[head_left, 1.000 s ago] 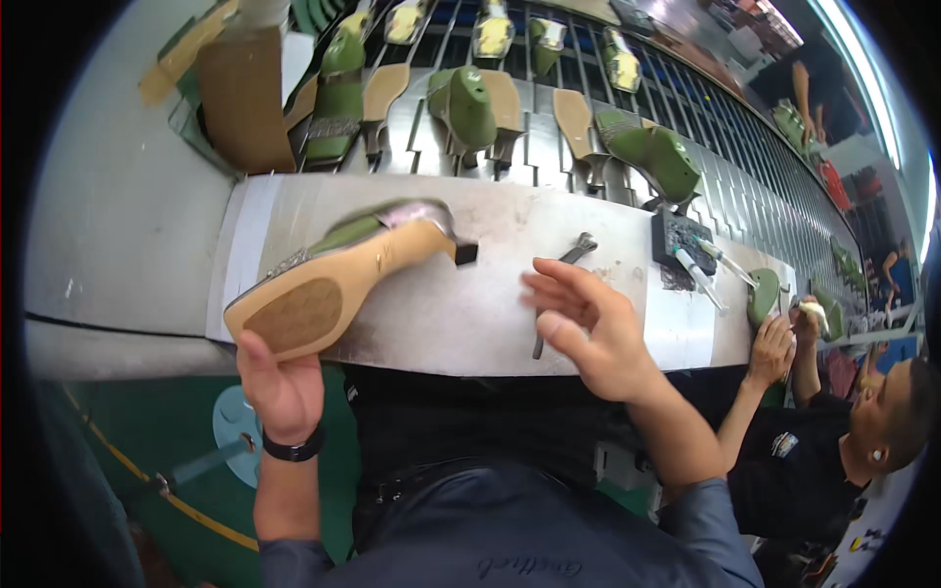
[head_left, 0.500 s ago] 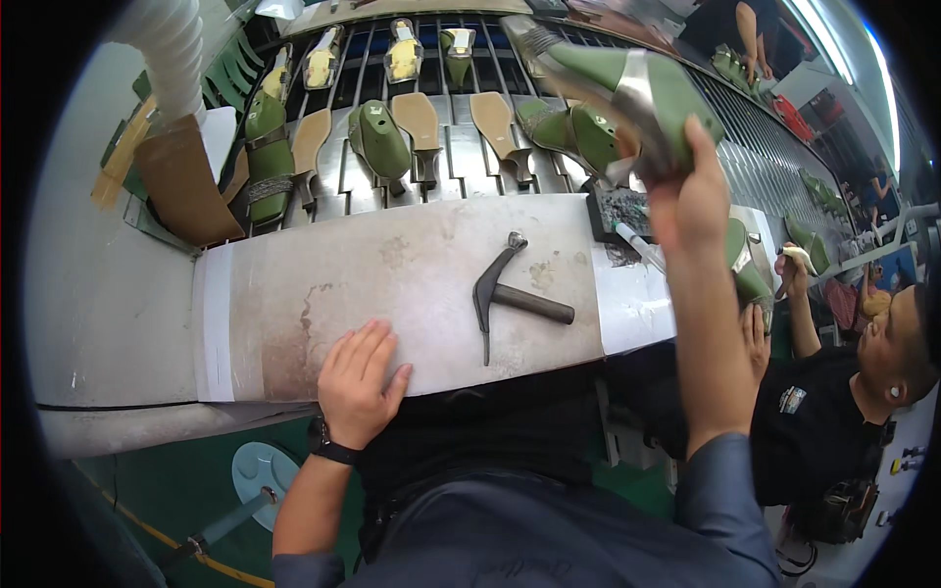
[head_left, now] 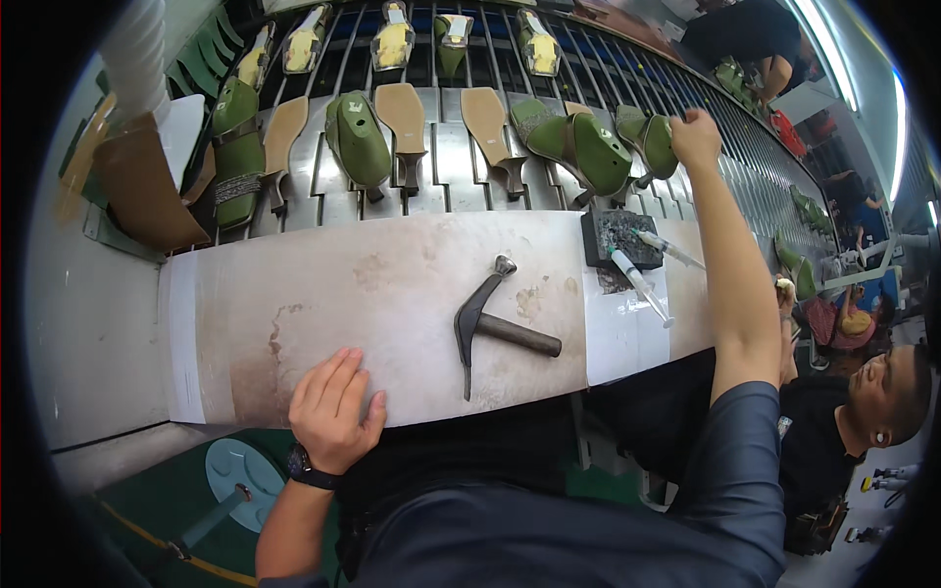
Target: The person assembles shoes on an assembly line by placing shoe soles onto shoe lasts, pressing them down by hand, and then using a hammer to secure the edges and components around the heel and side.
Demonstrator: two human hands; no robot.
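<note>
My left hand [head_left: 335, 407] lies flat on the front edge of the worktable [head_left: 382, 304], fingers stretched and holding nothing. My right hand [head_left: 694, 140] reaches far right over the slatted conveyor, fingers curled at the right end of a green shoe last [head_left: 647, 145] with a strapped heeled sandal on it. Its heel is down at the slats; the fingertips are partly hidden. Between my hands a hammer [head_left: 477, 318] with a dark curved head and wooden handle lies on the table. Beside the last, another green last [head_left: 596, 157] wears a glittery-strapped sandal.
Along the conveyor [head_left: 441, 176] stand tan heeled soles [head_left: 400, 113], more green lasts [head_left: 358, 142] and yellow-lined shoe pieces [head_left: 393, 44]. A black block [head_left: 619, 240] with syringes [head_left: 642, 286] sits at the table's right. A co-worker [head_left: 863, 421] sits close on the right. A cardboard piece [head_left: 147, 181] stands at the left.
My right hand has carried the strapped green last away and down onto the conveyor at the far right. My left hand stays flat on the table. The view has shifted slightly.
</note>
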